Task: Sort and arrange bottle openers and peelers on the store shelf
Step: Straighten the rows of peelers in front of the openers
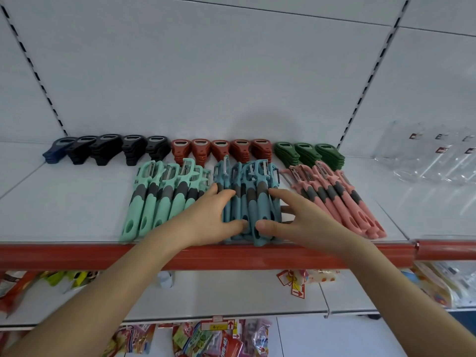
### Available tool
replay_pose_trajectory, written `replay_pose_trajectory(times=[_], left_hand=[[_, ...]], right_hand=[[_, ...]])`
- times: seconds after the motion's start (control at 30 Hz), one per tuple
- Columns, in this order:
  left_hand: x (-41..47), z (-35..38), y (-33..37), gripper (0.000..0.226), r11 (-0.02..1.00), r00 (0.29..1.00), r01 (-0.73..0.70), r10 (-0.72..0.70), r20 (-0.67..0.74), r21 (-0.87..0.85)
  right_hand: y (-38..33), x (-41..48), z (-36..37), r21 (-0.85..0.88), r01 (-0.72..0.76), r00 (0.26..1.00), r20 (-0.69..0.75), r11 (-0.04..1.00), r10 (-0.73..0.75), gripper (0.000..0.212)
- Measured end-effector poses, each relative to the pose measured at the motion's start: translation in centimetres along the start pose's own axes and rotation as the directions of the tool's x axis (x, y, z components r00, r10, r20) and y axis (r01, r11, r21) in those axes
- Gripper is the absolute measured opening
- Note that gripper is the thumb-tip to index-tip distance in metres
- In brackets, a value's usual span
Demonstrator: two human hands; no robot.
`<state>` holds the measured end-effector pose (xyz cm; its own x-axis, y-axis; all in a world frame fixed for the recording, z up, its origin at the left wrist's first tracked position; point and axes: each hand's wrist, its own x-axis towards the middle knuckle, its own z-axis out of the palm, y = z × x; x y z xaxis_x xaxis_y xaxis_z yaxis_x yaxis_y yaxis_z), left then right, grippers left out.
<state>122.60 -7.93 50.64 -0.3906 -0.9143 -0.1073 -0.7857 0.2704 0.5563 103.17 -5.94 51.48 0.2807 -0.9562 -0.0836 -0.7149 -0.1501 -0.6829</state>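
Standing by the shelf (64,202), you'd see both hands closed in on the blue peelers (247,202), which lie as a loose bundle in the middle of the front row, handle ends right at the red front lip (77,253). The left hand (211,217) presses against the bundle's left flank and the right hand (296,217) against its right. On each hand the forefinger lies nearly straight across the grey grips and the thumb sits on the near ends of the handles, squeezing rather than lifting. Whether the lower fingers hook under anything I can't make out.

The mint peelers (159,197) sit just to the left and the pink peelers (342,199) just to the right. Behind them runs a row of bottle openers in dark (108,150), red (221,150) and green (309,154) stacks.

The risks look plain enough. The blue handles already overhang the lip a little, so a push towards the person could tip one off the edge. Squeeze too hard and the stacked peelers may ride up over each other (a couple of heads already stick up crookedly). A wide elbow or wrist could also knock the mint or pink rows askew, and bare blades near fingertips want care.
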Motion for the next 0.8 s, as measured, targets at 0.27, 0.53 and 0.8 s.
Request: replay_pose_trajectory(times=[0.27,0.53,0.8], left_hand=[[-0.6,-1.1,-0.4,0.101,0.986,0.989,0.017,-0.041,0.139,0.167],[-0.9,-0.6,-0.2,0.094,0.995,0.997,0.011,-0.018,0.073,0.103],[-1.1,-1.3,-0.5,0.091,0.982,0.997,-0.038,0.025,0.068,0.186]], right_hand=[[0.8,0.1,-1.1,-0.015,0.011,0.998,0.061,1.000,-0.010,0.088],[0.5,-0.1,-0.8,-0.160,0.033,0.998,0.067,0.986,-0.023,0.092],[0.2,-0.2,-0.5,-0.266,0.060,0.998,0.021,0.962,-0.057,0.079]])
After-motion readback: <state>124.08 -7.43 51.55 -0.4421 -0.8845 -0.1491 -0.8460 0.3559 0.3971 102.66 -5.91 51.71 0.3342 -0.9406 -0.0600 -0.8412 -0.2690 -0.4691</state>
